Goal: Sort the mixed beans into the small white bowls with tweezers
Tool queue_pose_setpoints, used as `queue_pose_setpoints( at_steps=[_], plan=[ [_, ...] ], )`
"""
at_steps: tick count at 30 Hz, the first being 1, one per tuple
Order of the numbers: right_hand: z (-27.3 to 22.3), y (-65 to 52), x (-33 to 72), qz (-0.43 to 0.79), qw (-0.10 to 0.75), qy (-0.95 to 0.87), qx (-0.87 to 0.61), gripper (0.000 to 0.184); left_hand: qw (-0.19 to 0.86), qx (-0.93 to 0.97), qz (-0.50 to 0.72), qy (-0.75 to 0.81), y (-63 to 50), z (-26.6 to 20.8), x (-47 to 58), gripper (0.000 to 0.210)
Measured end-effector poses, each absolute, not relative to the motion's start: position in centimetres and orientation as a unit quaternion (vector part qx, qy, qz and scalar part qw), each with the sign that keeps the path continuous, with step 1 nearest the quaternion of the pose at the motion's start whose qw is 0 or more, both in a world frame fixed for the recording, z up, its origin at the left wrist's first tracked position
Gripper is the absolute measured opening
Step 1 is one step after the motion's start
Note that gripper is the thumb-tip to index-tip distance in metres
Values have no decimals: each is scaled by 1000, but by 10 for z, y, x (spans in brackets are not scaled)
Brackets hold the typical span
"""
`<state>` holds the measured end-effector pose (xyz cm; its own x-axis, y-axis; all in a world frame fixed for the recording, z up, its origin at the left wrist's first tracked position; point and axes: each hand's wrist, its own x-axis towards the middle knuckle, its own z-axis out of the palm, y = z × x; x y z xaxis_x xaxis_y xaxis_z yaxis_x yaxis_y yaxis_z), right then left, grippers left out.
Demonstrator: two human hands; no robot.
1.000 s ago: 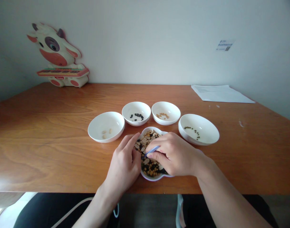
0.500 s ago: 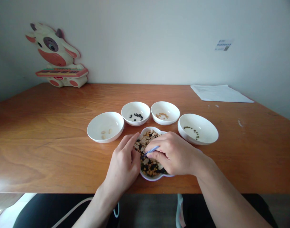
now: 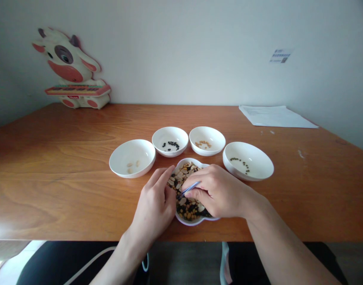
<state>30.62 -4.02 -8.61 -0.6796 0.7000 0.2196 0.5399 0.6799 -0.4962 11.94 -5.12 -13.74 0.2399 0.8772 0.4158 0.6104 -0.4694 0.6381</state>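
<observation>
A white scalloped dish [image 3: 190,222] lies near the table's front edge, filled with mixed peanuts, black beans and small yellow and green grains. My left hand [image 3: 157,198] is curled against its left rim, with fingertips on the edge. Over the dish, my right hand [image 3: 220,192] pinches slim blue-purple tweezers [image 3: 190,189], their tips down among the beans. My fingers partly cover the tweezers and the dish's right side. Behind stand white bowls: one with peanuts [image 3: 129,168], one with black beans [image 3: 172,146], one with yellow beans [image 3: 203,145], one with green beans [image 3: 242,165].
A cow-shaped toy keyboard [image 3: 77,91] stands against the wall at the back left. Sheets of paper [image 3: 276,116] lie at the back right of the wooden table [image 3: 65,158]. A label [image 3: 281,56] is stuck to the wall.
The tweezers in my right hand have shifted very slightly within the dish. My left hand and the bowls look the same.
</observation>
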Motion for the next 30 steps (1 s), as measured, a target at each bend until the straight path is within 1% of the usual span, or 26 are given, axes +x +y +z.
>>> queue_pose_setpoints(
  at_steps=[11, 21, 30],
  plan=[
    [-88, -41, 306, 192, 188, -898, -350, 21, 184, 766, 382, 483, -52, -138, 119, 46],
    [-85, -41, 305, 199, 189, -893, -358, 19, 182, 766, 379, 486, -52, -137, 119, 46],
    [-87, -41, 306, 202, 186, -890, -363, 21, 187, 764, 376, 490, -52, -139, 118, 46]
  ],
)
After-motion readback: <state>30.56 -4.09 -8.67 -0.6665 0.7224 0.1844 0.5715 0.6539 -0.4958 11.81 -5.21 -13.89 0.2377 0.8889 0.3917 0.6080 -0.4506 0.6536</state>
